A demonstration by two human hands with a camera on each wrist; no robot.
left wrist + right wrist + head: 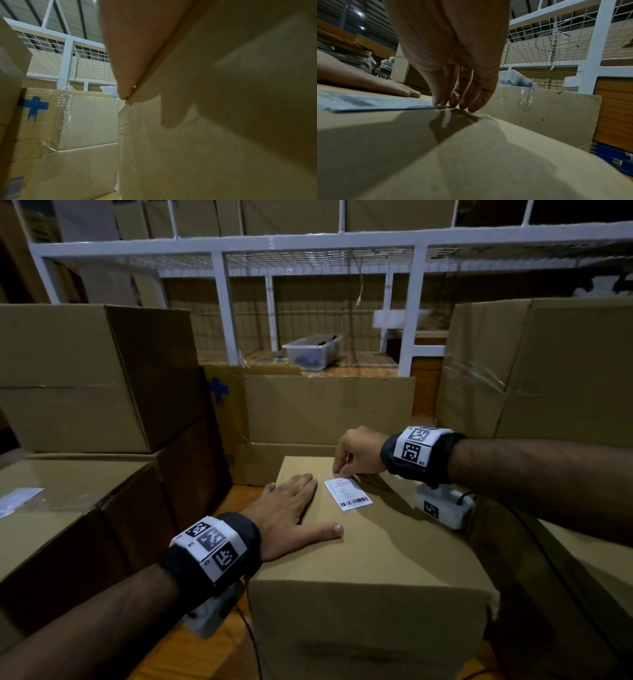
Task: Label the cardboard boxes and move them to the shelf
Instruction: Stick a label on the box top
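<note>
Labelling is in hand: flat left hand (294, 508) steadies the brown cardboard box (370, 570), while right hand (359, 453) fingertips (453, 104) press the white barcode label's (347, 494) far edge. Next, smoothing it toward the near edge.

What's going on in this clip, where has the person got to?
A person is sticking a white barcode label onto the top of a brown cardboard box in front of them. The left hand lies flat on the box top, steadying it. The right hand presses its fingertips down at the label's far edge. The box has not yet gone to the white wire shelf behind, and more cardboard boxes stand stacked on both sides.
</note>
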